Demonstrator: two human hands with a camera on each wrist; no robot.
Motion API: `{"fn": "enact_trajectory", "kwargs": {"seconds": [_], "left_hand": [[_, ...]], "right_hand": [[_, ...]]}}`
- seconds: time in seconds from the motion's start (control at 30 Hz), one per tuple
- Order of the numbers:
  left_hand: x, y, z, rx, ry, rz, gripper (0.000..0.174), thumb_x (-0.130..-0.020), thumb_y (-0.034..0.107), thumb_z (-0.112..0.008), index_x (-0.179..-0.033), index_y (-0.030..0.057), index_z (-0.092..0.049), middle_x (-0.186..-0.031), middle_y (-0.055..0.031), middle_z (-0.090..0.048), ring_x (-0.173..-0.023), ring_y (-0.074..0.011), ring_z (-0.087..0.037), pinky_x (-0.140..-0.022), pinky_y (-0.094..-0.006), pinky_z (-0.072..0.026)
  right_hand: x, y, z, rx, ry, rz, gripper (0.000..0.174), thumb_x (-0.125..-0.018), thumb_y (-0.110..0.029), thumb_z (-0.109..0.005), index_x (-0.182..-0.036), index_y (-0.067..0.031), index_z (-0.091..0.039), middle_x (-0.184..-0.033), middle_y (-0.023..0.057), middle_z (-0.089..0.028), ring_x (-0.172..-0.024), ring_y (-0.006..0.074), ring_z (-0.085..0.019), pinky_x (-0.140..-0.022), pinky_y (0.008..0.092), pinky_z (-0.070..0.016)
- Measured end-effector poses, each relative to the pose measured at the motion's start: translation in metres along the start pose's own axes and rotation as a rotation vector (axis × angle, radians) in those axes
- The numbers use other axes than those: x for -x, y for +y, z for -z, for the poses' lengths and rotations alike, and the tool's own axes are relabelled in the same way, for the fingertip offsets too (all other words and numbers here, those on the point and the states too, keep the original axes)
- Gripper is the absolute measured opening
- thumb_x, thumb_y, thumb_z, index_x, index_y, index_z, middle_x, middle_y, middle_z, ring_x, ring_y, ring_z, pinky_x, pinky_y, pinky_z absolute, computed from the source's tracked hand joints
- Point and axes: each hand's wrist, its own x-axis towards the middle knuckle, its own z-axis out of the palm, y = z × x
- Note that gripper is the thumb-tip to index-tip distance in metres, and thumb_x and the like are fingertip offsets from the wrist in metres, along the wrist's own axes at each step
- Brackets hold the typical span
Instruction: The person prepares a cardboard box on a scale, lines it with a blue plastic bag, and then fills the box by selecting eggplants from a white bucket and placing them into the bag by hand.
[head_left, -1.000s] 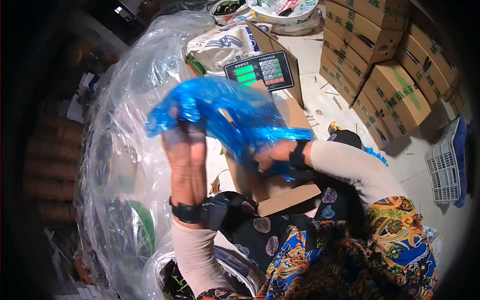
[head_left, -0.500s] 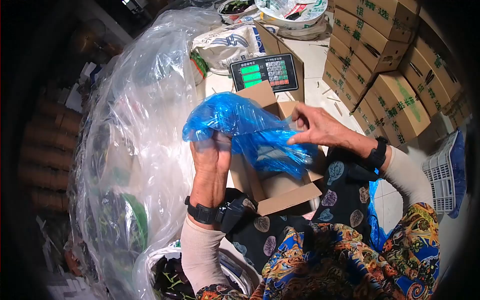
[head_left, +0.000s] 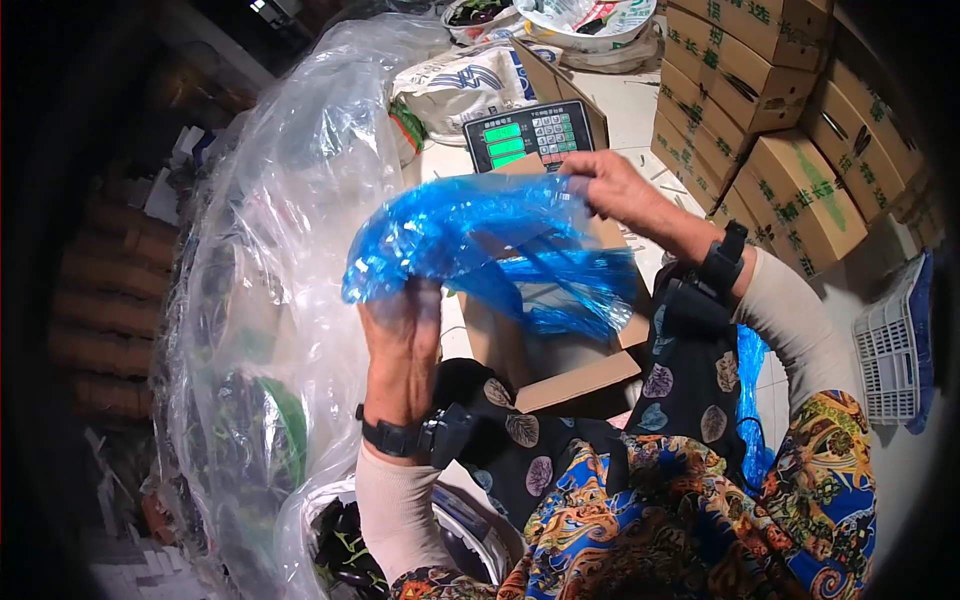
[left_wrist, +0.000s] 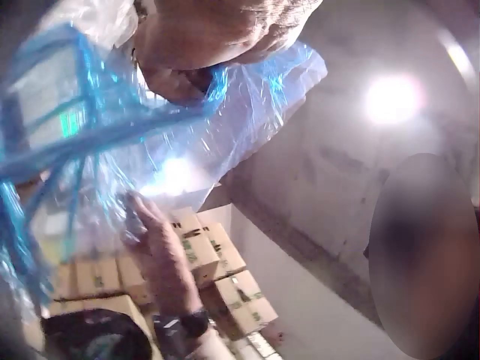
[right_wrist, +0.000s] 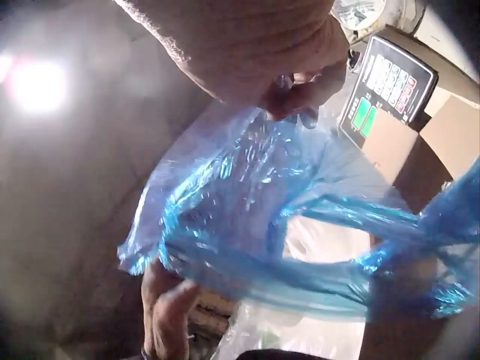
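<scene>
A thin blue plastic bag [head_left: 440,225] stretches between both hands over an open cardboard box [head_left: 578,384]. The left hand [head_left: 402,325] grips its lower left part, fingers mostly hidden under the film; in the left wrist view the left hand [left_wrist: 217,34] has its fingers curled on the bag [left_wrist: 255,94]. At the bag's upper right edge, the right hand [head_left: 630,198] pinches the film between thumb and fingers. The right wrist view shows the right hand [right_wrist: 255,45] holding the bag [right_wrist: 232,172] from above, with the left hand [right_wrist: 169,311] below.
Behind the box stands a scale display [head_left: 528,138] with green readouts. Clear plastic sheeting [head_left: 290,200] lies left, near a lined container of dark vegetables [head_left: 345,545]. Stacked cartons [head_left: 795,200] and a white crate [head_left: 890,345] are on the right.
The right hand has come away from the bag's lower part and now holds its edge, higher and farther back. The bag is spread wider, and the left hand has shifted slightly left since half a second ago.
</scene>
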Motion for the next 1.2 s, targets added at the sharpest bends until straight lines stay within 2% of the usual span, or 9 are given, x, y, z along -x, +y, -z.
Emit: {"fn": "enact_trajectory", "kwargs": {"seconds": [0.07,0.2,0.27,0.33,0.53,0.8,0.9,1.07,1.2], "left_hand": [[0.019,0.005,0.005,-0.216,-0.059,-0.129,0.023,-0.089,0.011,-0.062,-0.110,-0.0011,-0.061,-0.101,-0.0091,-0.065,-0.087,-0.0176,-0.063,-0.079,-0.0296,-0.0528],[0.061,0.027,0.021,-0.764,-0.166,0.170,0.028,-0.090,0.015,-0.061,-0.112,-0.0023,-0.060,-0.096,-0.0018,-0.063,-0.083,-0.0086,-0.058,-0.075,-0.0230,-0.0473],[0.066,0.039,0.048,-0.894,-0.513,0.201,0.028,-0.090,0.014,-0.061,-0.112,-0.0036,-0.061,-0.096,-0.0017,-0.064,-0.085,-0.0080,-0.058,-0.077,-0.0230,-0.0470],[0.066,0.048,0.055,-1.021,-0.422,0.301,0.030,-0.089,0.014,-0.060,-0.113,-0.0045,-0.060,-0.095,-0.0031,-0.065,-0.088,-0.0090,-0.058,-0.080,-0.0239,-0.0468],[0.071,0.071,0.027,-0.950,-0.277,0.101,0.031,-0.088,0.012,-0.060,-0.116,-0.0019,-0.061,-0.094,-0.0097,-0.067,-0.094,-0.0188,-0.062,-0.087,-0.0303,-0.0479],[0.064,-0.021,-0.052,-1.250,-0.513,-0.316,0.094,-0.063,0.026,-0.086,-0.138,-0.0001,-0.034,-0.130,-0.0223,-0.046,-0.114,-0.0305,-0.052,-0.090,-0.0399,-0.0463],[0.071,-0.047,-0.067,-1.371,-0.432,-0.581,0.065,-0.075,0.021,-0.077,-0.129,-0.0016,-0.047,-0.118,-0.0170,-0.057,-0.106,-0.0264,-0.057,-0.088,-0.0357,-0.0478],[0.048,-0.045,-0.035,-0.946,-0.238,-0.073,0.012,-0.089,0.012,-0.063,-0.092,0.0001,-0.063,-0.069,-0.0005,-0.059,-0.068,-0.0084,-0.055,-0.067,-0.0242,-0.0458],[0.045,-0.019,-0.028,-0.730,-0.172,0.123,0.014,-0.092,0.017,-0.063,-0.094,0.0032,-0.064,-0.079,0.0035,-0.059,-0.073,-0.0045,-0.052,-0.070,-0.0209,-0.0443]], "right_hand": [[-0.002,-0.007,0.015,-0.107,0.032,-0.026,0.018,-0.088,-0.017,-0.060,-0.101,-0.0080,-0.068,-0.070,-0.0040,-0.057,-0.060,0.0041,-0.050,-0.053,0.0204,-0.0396],[0.010,-0.020,0.045,-0.025,-0.017,-0.019,0.017,-0.085,-0.017,-0.062,-0.096,-0.0043,-0.067,-0.082,0.0013,-0.063,-0.075,0.0071,-0.055,-0.067,0.0228,-0.0444],[0.014,-0.022,0.051,-0.025,-0.040,0.050,0.016,-0.083,-0.017,-0.064,-0.092,-0.0030,-0.066,-0.089,0.0041,-0.065,-0.081,0.0089,-0.057,-0.073,0.0247,-0.0458],[0.023,-0.032,0.054,-0.064,-0.061,0.102,0.017,-0.081,-0.017,-0.066,-0.088,-0.0016,-0.064,-0.096,0.0066,-0.066,-0.087,0.0108,-0.058,-0.080,0.0267,-0.0464],[0.037,-0.043,0.033,0.113,0.033,0.198,0.019,-0.083,-0.019,-0.067,-0.090,-0.0009,-0.066,-0.080,0.0056,-0.065,-0.077,0.0127,-0.059,-0.073,0.0302,-0.0485],[0.061,-0.073,0.007,0.240,0.014,0.340,0.027,-0.083,-0.017,-0.064,-0.102,0.0014,-0.066,-0.086,0.0158,-0.069,-0.076,0.0212,-0.066,-0.072,0.0355,-0.0510],[0.064,-0.070,0.008,0.349,0.078,0.395,0.027,-0.081,-0.012,-0.062,-0.105,0.0016,-0.065,-0.086,0.0187,-0.068,-0.076,0.0232,-0.066,-0.070,0.0354,-0.0509],[0.070,-0.054,0.022,0.352,0.066,0.414,0.021,-0.083,-0.011,-0.063,-0.099,0.0018,-0.066,-0.082,0.0168,-0.067,-0.070,0.0241,-0.065,-0.065,0.0339,-0.0496],[0.080,-0.046,0.028,0.357,0.084,0.390,0.014,-0.087,-0.011,-0.063,-0.094,0.0006,-0.068,-0.079,0.0137,-0.066,-0.067,0.0222,-0.063,-0.063,0.0329,-0.0487]]}}
